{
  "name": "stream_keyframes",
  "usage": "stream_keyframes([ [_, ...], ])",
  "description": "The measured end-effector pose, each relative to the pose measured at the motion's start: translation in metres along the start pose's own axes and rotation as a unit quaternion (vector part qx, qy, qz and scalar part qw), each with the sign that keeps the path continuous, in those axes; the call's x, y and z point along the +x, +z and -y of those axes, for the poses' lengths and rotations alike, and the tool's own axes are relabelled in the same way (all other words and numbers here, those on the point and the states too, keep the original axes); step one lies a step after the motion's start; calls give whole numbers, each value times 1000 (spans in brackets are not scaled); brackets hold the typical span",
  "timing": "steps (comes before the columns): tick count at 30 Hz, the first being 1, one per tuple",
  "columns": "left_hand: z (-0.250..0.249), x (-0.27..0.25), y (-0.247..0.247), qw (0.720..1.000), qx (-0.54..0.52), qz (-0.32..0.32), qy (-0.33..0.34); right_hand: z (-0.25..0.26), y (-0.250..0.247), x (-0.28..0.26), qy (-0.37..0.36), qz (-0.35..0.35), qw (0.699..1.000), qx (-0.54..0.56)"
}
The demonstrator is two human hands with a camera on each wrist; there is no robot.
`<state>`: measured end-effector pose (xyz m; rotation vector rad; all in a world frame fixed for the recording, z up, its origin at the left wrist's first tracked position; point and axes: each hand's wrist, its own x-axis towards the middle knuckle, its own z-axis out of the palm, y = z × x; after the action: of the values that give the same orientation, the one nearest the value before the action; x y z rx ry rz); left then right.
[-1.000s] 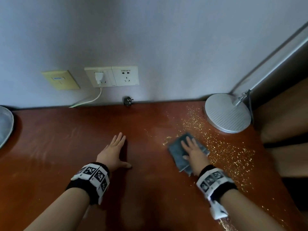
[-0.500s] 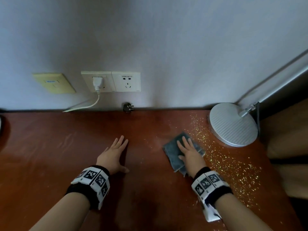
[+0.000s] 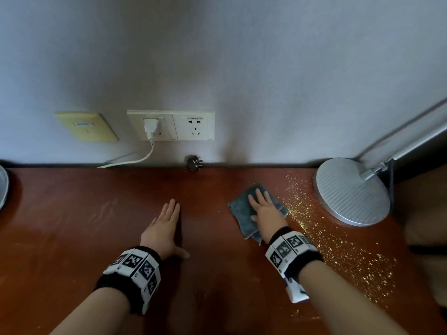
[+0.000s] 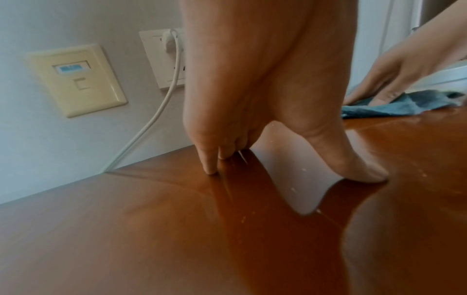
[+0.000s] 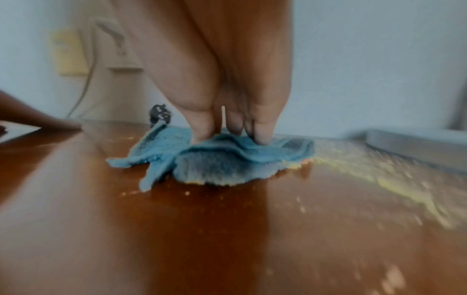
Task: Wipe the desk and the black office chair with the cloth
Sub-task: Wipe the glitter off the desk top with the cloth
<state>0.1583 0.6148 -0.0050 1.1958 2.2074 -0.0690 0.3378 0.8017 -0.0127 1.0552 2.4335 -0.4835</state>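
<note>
A blue-grey cloth [image 3: 242, 211] [image 5: 215, 159] [image 4: 394, 105] lies rumpled on the red-brown desk [image 3: 72, 226], right of centre. My right hand [image 3: 263, 209] presses flat on it with straight fingers [image 5: 262, 123]. Yellow crumbs [image 3: 338, 243] are scattered over the desk to the right of the cloth. My left hand [image 3: 164, 226] rests flat on the bare desk, fingers straight and thumb spread [image 4: 364, 169], a hand's width left of the cloth. The black office chair is not in view.
A round silver lamp base [image 3: 350, 192] with its slanted arm stands at the desk's back right. Wall sockets [image 3: 171, 125] with a white plug and cable, a yellow wall plate [image 3: 85, 126] and a loose black plug [image 3: 193, 163] line the back edge. A grey object [image 3: 3, 187] sits far left.
My right hand has pushed the cloth to the left and toward the wall, away from the crumbs. The left hand has stayed flat on the desk. The head view has shifted.
</note>
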Motion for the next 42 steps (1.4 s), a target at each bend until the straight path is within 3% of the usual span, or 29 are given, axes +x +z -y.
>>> stream_keyframes([
  [1, 0, 2, -2, 1000, 1, 0, 3, 8, -1, -5, -6, 6, 1000, -17],
  [5, -1, 16, -7, 1000, 2, -6, 13, 69, 32, -37, -196, 20, 978, -70],
  [6, 0, 17, -8, 1000, 4, -6, 18, 72, 36, -34, -211, 18, 975, -62],
  [8, 2, 18, -10, 1000, 2, 1, 23, 61, 23, -14, -179, 21, 982, -58],
  [13, 4, 15, -11, 1000, -6, -4, 27, 22, -28, 26, -3, -22, 1000, -21],
  [15, 3, 17, -12, 1000, -2, -4, 26, 40, -24, 22, -16, -18, 998, -58],
  [17, 3, 21, -13, 1000, 5, -6, 23, 65, -9, 14, -93, -5, 992, -83],
  [20, 3, 24, -16, 1000, 8, -4, 23, 64, -2, 18, -133, 3, 990, -50],
  [22, 5, 24, -15, 1000, -3, -8, 23, 35, -14, 32, -81, 0, 996, -39],
  [26, 9, 24, -12, 999, -17, -15, 27, -46, -36, 47, 104, -46, 993, 37],
  [29, 7, 26, -12, 1000, -13, -14, 23, -66, -43, 46, 154, -49, 986, 38],
  [31, 5, 27, -14, 1000, -8, -13, 19, -46, -37, 44, 118, -44, 992, 5],
  [34, 4, 29, -16, 1000, 2, -11, 14, 1, -17, 28, -58, -6, 992, -110],
  [35, 4, 29, -17, 1000, 4, -8, 12, 3, -14, 27, -82, 2, 990, -114],
  [36, 4, 29, -17, 1000, 5, -3, 11, -2, -17, 28, -65, -2, 994, -88],
  [39, 4, 28, -17, 1000, 4, 0, 7, -43, -33, 40, 77, -39, 996, 25],
  [42, 2, 29, -18, 1000, 6, -1, 4, -68, -49, 45, 163, -60, 984, 33],
])
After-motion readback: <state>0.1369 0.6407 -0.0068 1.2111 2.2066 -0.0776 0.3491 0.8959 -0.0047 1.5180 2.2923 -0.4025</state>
